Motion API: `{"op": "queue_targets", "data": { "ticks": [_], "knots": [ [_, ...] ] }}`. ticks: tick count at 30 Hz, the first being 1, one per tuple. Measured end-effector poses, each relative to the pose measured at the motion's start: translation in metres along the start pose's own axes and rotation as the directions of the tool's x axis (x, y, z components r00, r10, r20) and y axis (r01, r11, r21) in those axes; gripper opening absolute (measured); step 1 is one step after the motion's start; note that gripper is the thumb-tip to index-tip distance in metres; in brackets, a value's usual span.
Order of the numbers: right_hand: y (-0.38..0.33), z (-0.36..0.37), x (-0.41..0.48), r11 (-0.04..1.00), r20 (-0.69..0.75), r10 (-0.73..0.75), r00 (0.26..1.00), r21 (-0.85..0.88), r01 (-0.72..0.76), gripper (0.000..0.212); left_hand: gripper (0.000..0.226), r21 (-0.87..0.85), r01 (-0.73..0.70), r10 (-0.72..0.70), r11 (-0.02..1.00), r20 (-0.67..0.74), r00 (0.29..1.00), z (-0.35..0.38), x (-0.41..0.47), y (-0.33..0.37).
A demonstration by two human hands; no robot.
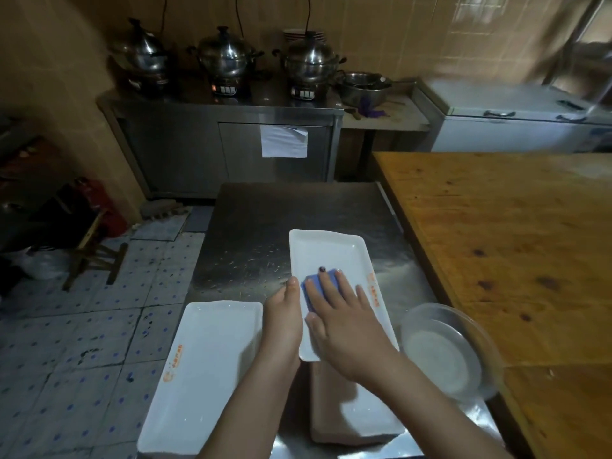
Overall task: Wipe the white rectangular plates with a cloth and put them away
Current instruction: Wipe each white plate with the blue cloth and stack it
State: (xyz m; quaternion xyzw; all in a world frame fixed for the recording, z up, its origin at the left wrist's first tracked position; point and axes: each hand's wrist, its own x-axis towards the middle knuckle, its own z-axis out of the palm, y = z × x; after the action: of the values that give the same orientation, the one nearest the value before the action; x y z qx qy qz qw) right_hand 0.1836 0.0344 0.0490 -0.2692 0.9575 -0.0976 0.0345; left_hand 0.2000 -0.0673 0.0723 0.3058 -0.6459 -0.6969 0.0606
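Blue cloth point(309, 293) lies on the white plate point(328, 250) mid-table point(251, 226), pressed by the flat right hand point(344, 323), grip apart; the left hand point(283, 323) clamps the plate's left rim. Wiping is under way; the far end likely needs the next sweep.

We see our left hand point(283, 321) and right hand point(344, 326), and our arms point(427, 399) are bare. One nail point(322, 269) on the right hand is painted dark.
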Motion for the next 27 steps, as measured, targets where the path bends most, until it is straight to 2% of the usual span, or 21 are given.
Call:
{"op": "queue_targets", "data": {
  "ticks": [2, 7, 9, 11, 13, 16, 20, 22, 24, 25, 27],
  "knots": [
    [0.006, -0.005, 0.012, 1.000, -0.021, 0.024, 1.000, 0.001, -0.024, 0.054, 0.032, 0.018, 0.014, -0.014, 1.000, 0.027, 1.000, 0.005, -0.001, -0.004],
    [0.034, -0.013, 0.017, 0.976, -0.028, 0.198, 0.980, -0.084, -0.200, 0.053, 0.037, -0.066, 0.048, -0.046, 0.997, 0.031, 0.998, 0.001, -0.001, -0.006],
    [0.027, -0.006, 0.002, 0.987, -0.042, 0.147, 0.988, -0.059, -0.149, 0.055, 0.037, -0.078, 0.027, -0.027, 0.997, 0.011, 1.000, -0.001, 0.001, -0.005],
    [0.019, 0.000, -0.007, 1.000, -0.042, 0.030, 0.999, 0.002, -0.030, 0.056, 0.037, -0.071, 0.013, -0.013, 0.997, -0.006, 1.000, 0.002, 0.002, -0.007],
    [0.016, -0.004, -0.002, 0.982, -0.044, 0.015, 0.999, 0.189, -0.007, 0.053, 0.037, -0.059, 0.004, -0.005, 0.998, -0.007, 1.000, 0.007, 0.001, -0.010],
    [0.022, -0.013, 0.005, 0.863, -0.016, 0.204, 0.979, 0.476, -0.172, 0.039, 0.036, -0.069, 0.027, -0.028, 0.997, -0.007, 1.000, 0.009, -0.001, -0.016],
    [0.033, -0.014, -0.004, 0.743, 0.019, 0.429, 0.903, 0.561, -0.365, 0.053, 0.034, -0.085, 0.046, -0.045, 0.995, 0.011, 0.999, 0.007, -0.002, -0.029],
    [0.040, -0.016, -0.007, 0.681, 0.096, 0.460, 0.883, 0.599, -0.420, 0.051, 0.035, -0.085, 0.046, -0.044, 0.995, 0.021, 0.999, 0.008, -0.004, -0.036],
    [0.047, -0.019, -0.010, 0.625, 0.156, 0.438, 0.885, 0.655, -0.425, 0.027, 0.036, -0.057, 0.042, -0.041, 0.998, 0.019, 0.999, 0.010, -0.007, -0.044],
    [0.051, -0.020, -0.014, 0.577, 0.180, 0.417, 0.891, 0.705, -0.413, 0.016, 0.037, -0.045, 0.044, -0.044, 0.998, 0.011, 0.999, 0.010, -0.008, -0.048],
    [0.059, -0.024, -0.023, 0.423, 0.234, 0.381, 0.895, 0.816, -0.393, 0.006, 0.035, -0.037, 0.047, -0.047, 0.998, -0.004, 0.999, 0.010, -0.011, -0.058]
  ]
}}
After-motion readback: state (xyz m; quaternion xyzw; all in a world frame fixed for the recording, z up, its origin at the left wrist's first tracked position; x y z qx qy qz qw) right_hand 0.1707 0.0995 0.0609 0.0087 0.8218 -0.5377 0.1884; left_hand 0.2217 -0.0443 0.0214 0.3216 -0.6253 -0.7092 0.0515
